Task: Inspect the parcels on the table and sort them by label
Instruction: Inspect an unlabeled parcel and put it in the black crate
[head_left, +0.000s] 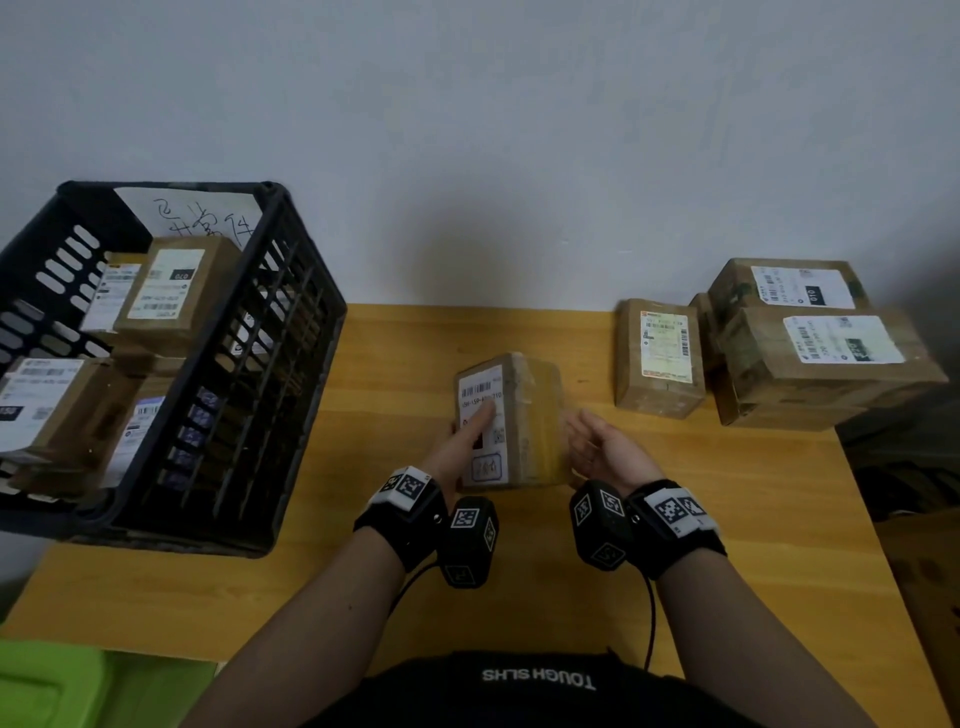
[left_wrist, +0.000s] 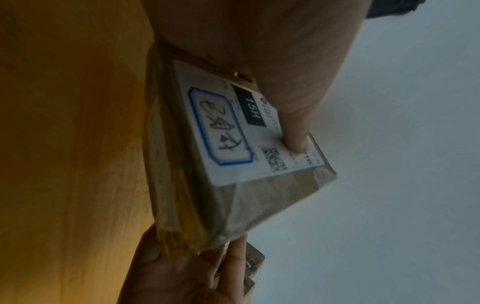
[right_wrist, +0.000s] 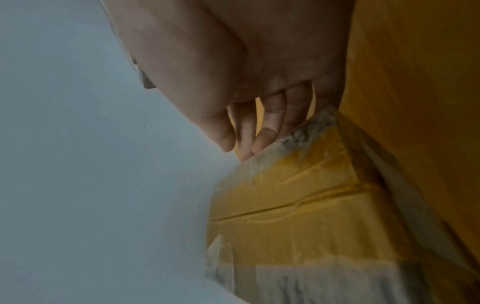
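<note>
Head view shows our left hand (head_left: 457, 441) pinching the labelled parcel (head_left: 511, 421) mid-table (head_left: 753, 519), thumb on its label (head_left: 480, 426), right hand (head_left: 605, 449) open against its taped side; we should tilt the label clear before choosing the black crate (head_left: 291, 332).

Desk (head_left: 519, 597) is viewed downward from head height; parcel (left_wrist: 233, 164) is framed close by both wrist views.
</note>
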